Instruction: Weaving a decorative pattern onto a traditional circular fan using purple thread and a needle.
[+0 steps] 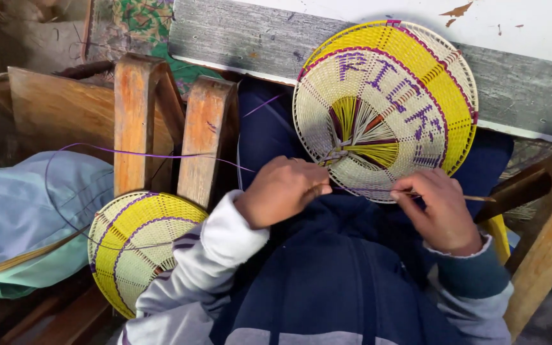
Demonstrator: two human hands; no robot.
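A round woven disc (388, 105) in cream and yellow, with purple lettering and a maroon ring, stands tilted on my lap against a grey board. My left hand (282, 191) pinches its lower edge, fingers closed on the weave near the centre knot. My right hand (439, 207) grips a thin wooden needle-like stick (477, 199) at the disc's bottom rim. A purple plastic strand (148, 154) runs from my left hand out to the left.
A second woven disc (138, 246), yellow and cream with purple lines, lies at lower left by my elbow. Wooden chair frames (161, 121) stand left; another wooden piece (547, 246) stands right. A light blue cloth bundle (27, 211) lies far left.
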